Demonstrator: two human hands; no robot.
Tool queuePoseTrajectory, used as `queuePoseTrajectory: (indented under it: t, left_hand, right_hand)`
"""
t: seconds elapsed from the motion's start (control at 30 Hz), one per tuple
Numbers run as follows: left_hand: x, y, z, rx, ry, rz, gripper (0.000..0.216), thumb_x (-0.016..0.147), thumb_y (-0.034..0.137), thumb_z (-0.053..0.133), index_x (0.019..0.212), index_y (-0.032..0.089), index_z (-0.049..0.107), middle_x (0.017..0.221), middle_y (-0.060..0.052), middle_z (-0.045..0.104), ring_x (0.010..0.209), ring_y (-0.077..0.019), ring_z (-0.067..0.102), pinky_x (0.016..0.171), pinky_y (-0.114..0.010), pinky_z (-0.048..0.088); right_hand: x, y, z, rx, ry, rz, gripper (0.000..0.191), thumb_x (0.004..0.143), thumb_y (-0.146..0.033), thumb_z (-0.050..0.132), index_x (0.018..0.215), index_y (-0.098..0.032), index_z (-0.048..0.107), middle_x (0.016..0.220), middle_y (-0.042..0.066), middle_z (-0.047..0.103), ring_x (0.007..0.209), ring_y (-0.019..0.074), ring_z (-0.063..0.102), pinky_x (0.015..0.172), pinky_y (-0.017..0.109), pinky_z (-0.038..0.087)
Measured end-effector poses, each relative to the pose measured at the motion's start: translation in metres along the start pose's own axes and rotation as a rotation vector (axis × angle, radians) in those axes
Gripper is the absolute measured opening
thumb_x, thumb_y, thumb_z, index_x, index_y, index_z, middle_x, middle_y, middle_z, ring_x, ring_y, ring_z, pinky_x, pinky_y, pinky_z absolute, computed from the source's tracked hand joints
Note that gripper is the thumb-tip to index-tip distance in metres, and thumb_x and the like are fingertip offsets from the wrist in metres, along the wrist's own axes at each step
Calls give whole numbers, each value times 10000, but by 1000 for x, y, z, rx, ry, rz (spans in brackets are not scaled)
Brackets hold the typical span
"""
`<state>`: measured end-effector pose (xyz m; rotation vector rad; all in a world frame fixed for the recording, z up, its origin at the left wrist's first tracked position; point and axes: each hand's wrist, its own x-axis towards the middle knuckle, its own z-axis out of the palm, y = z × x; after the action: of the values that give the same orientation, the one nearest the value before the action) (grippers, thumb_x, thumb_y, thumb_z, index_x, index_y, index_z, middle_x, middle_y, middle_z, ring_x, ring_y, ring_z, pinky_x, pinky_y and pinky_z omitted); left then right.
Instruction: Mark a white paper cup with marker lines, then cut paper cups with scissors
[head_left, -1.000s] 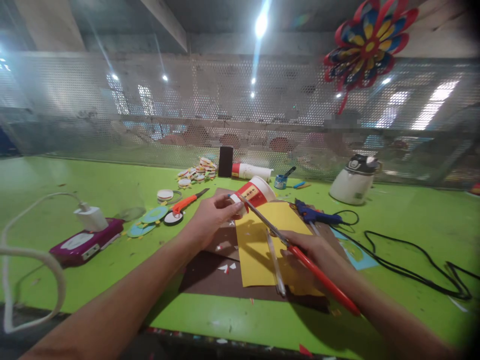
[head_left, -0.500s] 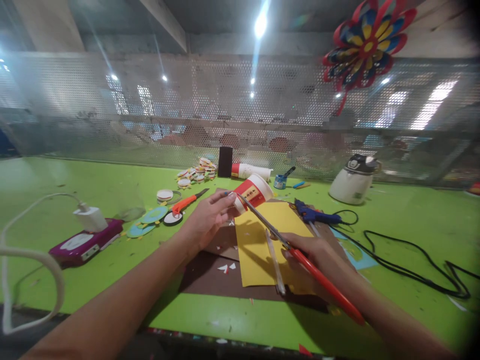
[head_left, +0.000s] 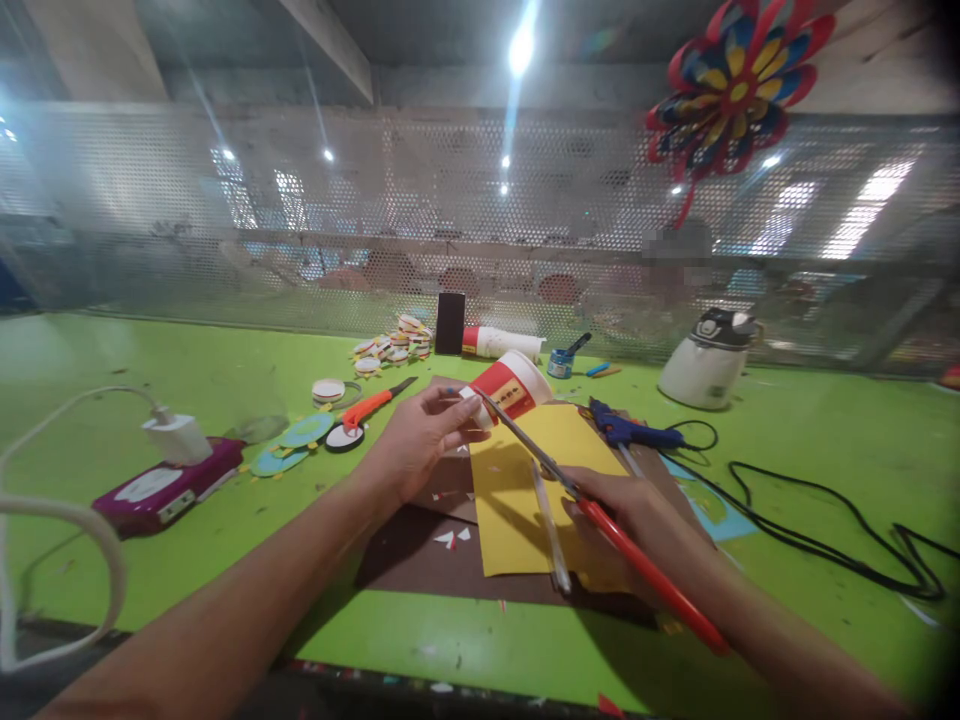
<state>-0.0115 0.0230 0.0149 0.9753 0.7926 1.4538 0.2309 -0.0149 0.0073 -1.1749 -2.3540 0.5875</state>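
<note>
A red and white paper cup (head_left: 517, 386) is tilted in the air, its wide end toward the upper right. My left hand (head_left: 427, 435) grips it by the narrow end between thumb and fingers. Red-handled scissors (head_left: 551, 468) are in my right hand (head_left: 634, 510), their blades reaching up to the cup's narrow end. Whether the blade tips are parted is hard to make out. Below the hands lies a yellow sheet (head_left: 517, 520) on brown card (head_left: 420, 550), with small white and red paper scraps (head_left: 452, 540) beside it.
A blue glue gun (head_left: 634, 430) with a black cord lies right, near a white kettle (head_left: 705, 365). To the left are an orange-handled knife (head_left: 367, 408), blue paper rings (head_left: 307, 430) and a purple power strip (head_left: 165, 490). More cups (head_left: 502, 343) and a dark upright phone-like slab (head_left: 451, 323) stand behind.
The cup has turned slightly in my left hand and shifted a little to the right. The scissors stay at its narrow end, almost unmoved.
</note>
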Motion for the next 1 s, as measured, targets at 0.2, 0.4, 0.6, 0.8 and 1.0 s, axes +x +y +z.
queuePoseTrajectory:
  t: [0.2,0.4,0.6,0.8,1.0]
  left_hand:
    - [0,3,-1,91,57,86,277,708,182,830,911,145,644,887,-60,729,794,-190,702,799,-373,565]
    - [-2,-5,2,149,42,98,266,727,218,818,917,161,641,945,-88,732,873,-219,702,823,-385,549]
    - [-4,-5,5,143,29,86,260,731,210,810,916,155,636,949,-88,727,866,-217,701,830,-394,555]
    - [-2,1,2,-21,-7,17,246,757,215,799,907,158,613,862,-60,717,803,-202,703,820,-382,547]
    - [2,4,-3,-58,12,-3,201,739,147,790,869,130,638,895,-78,728,812,-193,711,835,-359,544]
  right_hand:
    - [1,1,3,-6,12,45,301,976,-233,388,952,-192,685,889,40,731,794,226,665,662,287,494]
    - [5,5,3,38,14,-17,241,941,-217,456,919,-204,696,819,40,733,862,261,674,768,326,515]
    - [-2,-7,0,13,33,38,249,939,-181,433,895,-209,676,844,36,730,889,259,679,804,331,503]
    - [-2,-11,-1,-45,60,43,278,926,-159,414,923,-200,690,853,30,732,771,214,670,680,276,490]
    - [2,-6,0,-83,91,-35,284,908,-172,436,971,-186,713,782,26,712,759,223,646,711,298,482]
